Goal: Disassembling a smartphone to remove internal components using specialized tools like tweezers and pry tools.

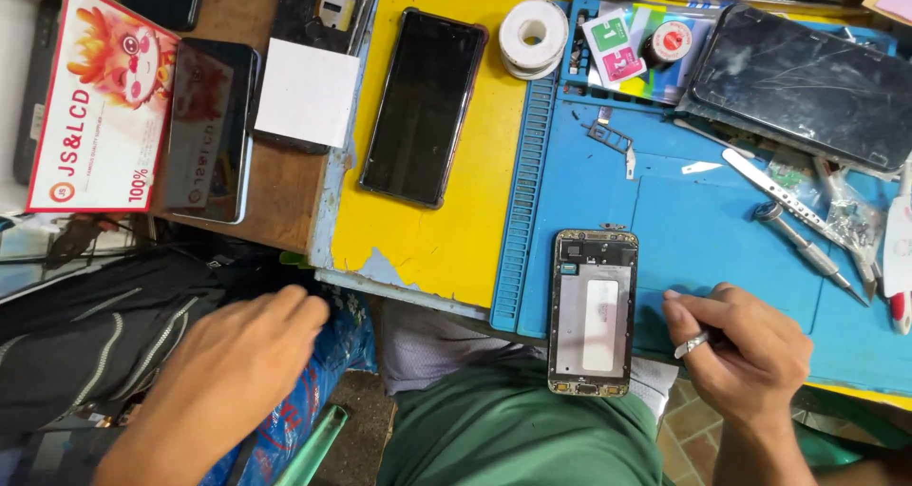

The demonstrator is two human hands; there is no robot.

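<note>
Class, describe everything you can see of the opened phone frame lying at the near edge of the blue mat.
The opened phone frame is a tall, silvery-grey metal shell with its screen removed. A paler rectangular patch sits mid-panel, with dark components along the top and gold-coloured contacts at the bottom. It lies flat and upright in view, its lower end overhanging the blue mat. The right hand rests just beside it; neither hand visibly touches it.

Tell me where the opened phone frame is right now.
In the head view, the phone frame lies upright on the blue mat's near edge, just left of the right hand.
</note>
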